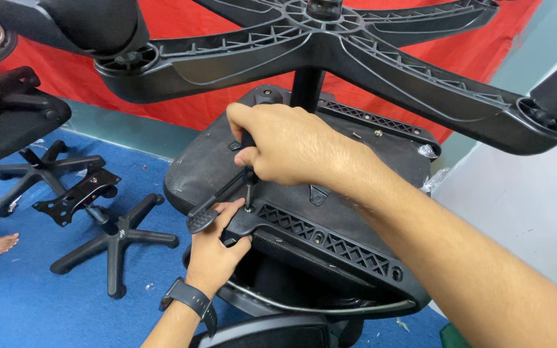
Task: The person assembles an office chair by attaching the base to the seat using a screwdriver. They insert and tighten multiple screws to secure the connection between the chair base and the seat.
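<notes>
Two bare forearms enter from the lower edge and lower right of the frame, no sleeves visible. Left hand point(214, 251): a dark grey watch point(191, 299) with a wide strap at the wrist. Right hand point(291, 145): no rings, no wristwear.

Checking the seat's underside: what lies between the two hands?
Head view: a black lever and the screwdriver's shaft lie between the right hand and left hand.

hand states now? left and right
Left hand: closed on the black armrest bracket.
Right hand: closed on the screwdriver, tip at a bracket screw.
</notes>
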